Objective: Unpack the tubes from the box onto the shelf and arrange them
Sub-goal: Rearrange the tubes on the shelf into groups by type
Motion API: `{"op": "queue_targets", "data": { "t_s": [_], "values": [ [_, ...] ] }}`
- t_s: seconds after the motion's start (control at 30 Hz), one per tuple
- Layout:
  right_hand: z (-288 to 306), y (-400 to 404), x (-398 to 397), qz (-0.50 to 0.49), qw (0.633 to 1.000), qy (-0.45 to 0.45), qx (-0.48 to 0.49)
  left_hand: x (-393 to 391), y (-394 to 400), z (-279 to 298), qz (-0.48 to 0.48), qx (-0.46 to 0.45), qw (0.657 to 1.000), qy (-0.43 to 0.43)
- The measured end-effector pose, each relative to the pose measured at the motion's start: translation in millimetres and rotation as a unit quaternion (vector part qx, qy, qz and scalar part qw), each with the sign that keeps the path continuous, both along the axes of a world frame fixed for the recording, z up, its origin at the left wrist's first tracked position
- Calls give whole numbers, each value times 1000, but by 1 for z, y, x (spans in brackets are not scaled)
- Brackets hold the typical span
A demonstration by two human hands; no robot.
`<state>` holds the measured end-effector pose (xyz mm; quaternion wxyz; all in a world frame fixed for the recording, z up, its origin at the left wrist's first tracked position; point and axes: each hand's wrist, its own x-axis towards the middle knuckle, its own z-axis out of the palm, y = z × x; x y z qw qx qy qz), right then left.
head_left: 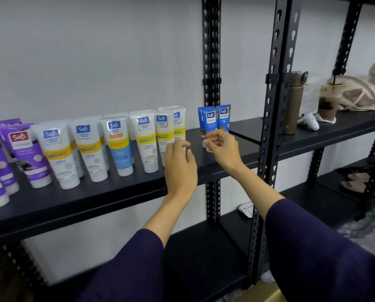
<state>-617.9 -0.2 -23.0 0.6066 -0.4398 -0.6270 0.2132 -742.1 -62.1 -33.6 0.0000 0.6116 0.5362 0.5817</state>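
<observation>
Nearest the camera, two dark purple sleeves reach forward, and a corner of a cardboard box shows at the bottom edge between them. Beyond the sleeves, the left hand hovers over the front of the black shelf, its fingers loosely curled and holding nothing, just in front of the rightmost white tube. The right hand is a little farther in, its fingertips pinching the lower part of the front blue tube, which stands upright. Two more blue tubes stand close behind it, near the black upright post.

To the left along the shelf, white tubes with yellow bands stand cap-down in a row, one of them with a blue lower half. Purple tubes fill the far left end.

On the neighbouring shelf to the right stand a brown bottle, an iced drink cup and a beige bag.
</observation>
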Motion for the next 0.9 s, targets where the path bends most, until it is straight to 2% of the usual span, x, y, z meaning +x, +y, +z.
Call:
{"op": "queue_targets", "data": {
  "t_s": [0.13, 0.2, 0.4, 0.5, 0.7, 0.9],
  "values": [
    [-2, -11, -36, 91, 996, 0, -5, -33, -9, -12, 72, 55, 996, 5],
    [-3, -12, -54, 101, 995, 7, -5, -46, -9, -16, 100, 59, 993, 3],
    [-2, -5, -88, 12, 996, 78, 46, -57, -7, -19, 72, 29, 997, -17],
    [-3, 2, -88, -6, 990, 137, 26, -57, -4, -14, 68, 5, 997, -37],
    [1, 12, -79, 79, 994, 23, -74, -61, 4, -6, 59, -3, 997, -47],
    [3, 20, -65, -8, 998, 2, -64, -63, 8, -2, 62, -37, 996, -46]
  ]
}}
